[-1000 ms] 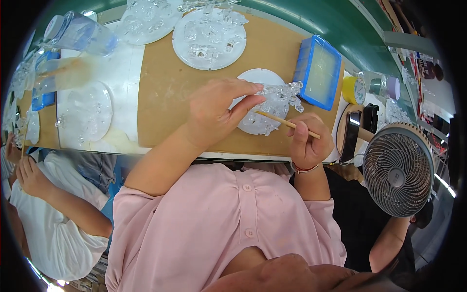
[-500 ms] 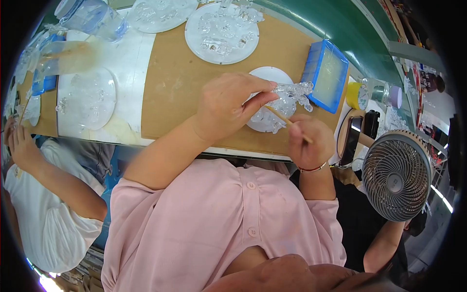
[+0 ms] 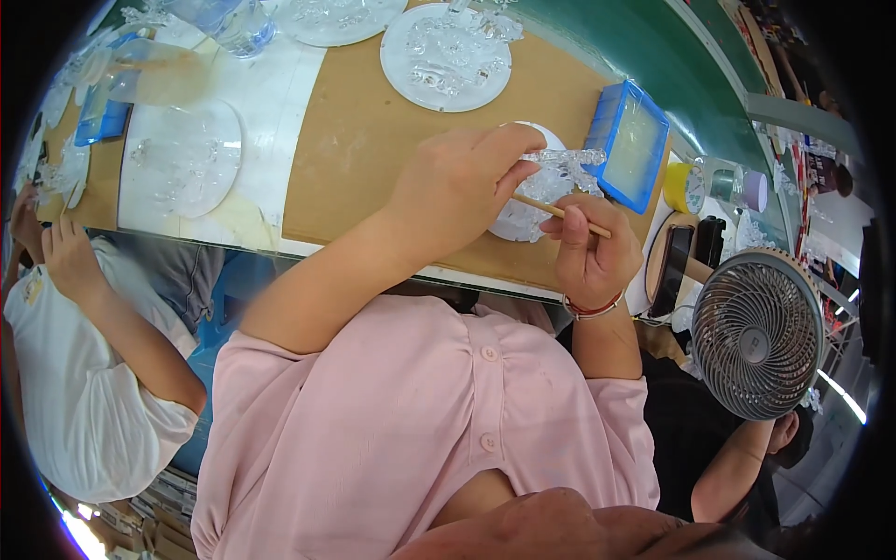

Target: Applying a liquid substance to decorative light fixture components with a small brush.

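Above a small white round plate (image 3: 509, 227), my left hand (image 3: 467, 182) pinches a clear, transparent figure-like piece (image 3: 581, 159) between thumb and fingertips. The part inside the grip is hidden. My right hand (image 3: 597, 250) is closed around a thin wooden stick (image 3: 586, 222), held between thumb and fingers. The stick's far end reaches the underside of the left fingers, close to the clear piece. Whether its tip touches the piece I cannot tell. More clear pieces lie on the plate below.
A blue tray (image 3: 644, 199) with pale contents stands right of the plate. Larger white plates (image 3: 397, 70) of clear pieces lie farther back. To the right are a yellow-lidded container (image 3: 686, 189), a phone (image 3: 670, 271) and a fan (image 3: 758, 331). A co-worker's hand (image 3: 75, 254) is at far left.
My right hand has turned, showing more of its thumb and fingers, and the stick lies flatter. The left hand keeps its pinch on the clear piece. The whole view has shifted slightly.
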`<act>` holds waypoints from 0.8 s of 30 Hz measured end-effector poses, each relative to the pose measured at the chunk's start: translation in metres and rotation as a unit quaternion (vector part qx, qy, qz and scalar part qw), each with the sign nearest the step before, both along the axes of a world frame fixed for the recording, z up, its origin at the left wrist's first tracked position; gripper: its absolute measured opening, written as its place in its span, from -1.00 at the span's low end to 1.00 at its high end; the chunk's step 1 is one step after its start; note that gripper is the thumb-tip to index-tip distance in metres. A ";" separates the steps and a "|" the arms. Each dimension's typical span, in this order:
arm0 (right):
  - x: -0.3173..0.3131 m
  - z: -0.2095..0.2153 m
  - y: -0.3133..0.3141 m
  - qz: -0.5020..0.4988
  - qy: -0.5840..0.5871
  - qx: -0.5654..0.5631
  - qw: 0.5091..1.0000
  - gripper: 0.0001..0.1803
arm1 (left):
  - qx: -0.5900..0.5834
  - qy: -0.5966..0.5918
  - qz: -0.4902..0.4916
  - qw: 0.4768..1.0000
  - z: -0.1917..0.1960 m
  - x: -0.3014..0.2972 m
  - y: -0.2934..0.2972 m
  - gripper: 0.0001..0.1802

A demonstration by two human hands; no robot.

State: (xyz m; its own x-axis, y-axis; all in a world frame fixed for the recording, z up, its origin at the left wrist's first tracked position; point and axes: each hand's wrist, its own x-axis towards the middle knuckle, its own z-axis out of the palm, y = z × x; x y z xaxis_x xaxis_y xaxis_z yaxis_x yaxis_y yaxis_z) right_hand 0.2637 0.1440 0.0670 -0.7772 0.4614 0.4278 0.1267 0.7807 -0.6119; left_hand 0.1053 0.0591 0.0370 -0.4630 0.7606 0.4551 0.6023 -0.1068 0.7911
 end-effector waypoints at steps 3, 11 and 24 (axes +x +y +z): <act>0.004 0.001 0.001 -0.015 -0.005 0.009 1.000 -0.93 | 0.010 0.048 0.003 0.999 -0.001 -0.001 -0.001 -0.79; 0.009 -0.005 0.000 0.104 -0.044 0.217 0.970 -0.84 | 0.044 0.113 0.005 0.993 -0.004 -0.001 0.004 -0.72; 0.002 -0.001 0.003 0.034 0.003 0.093 0.995 -0.87 | 0.022 0.120 -0.007 0.993 0.001 -0.003 0.002 -0.69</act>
State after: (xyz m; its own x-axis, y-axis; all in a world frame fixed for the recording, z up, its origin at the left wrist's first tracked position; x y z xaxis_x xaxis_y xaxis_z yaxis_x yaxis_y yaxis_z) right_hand 0.2659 0.1467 0.0658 -0.8015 0.3206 0.5048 0.0669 0.8869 -0.4571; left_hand 0.1021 0.0606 0.0382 -0.3268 0.7438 0.5831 0.7707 -0.1473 0.6199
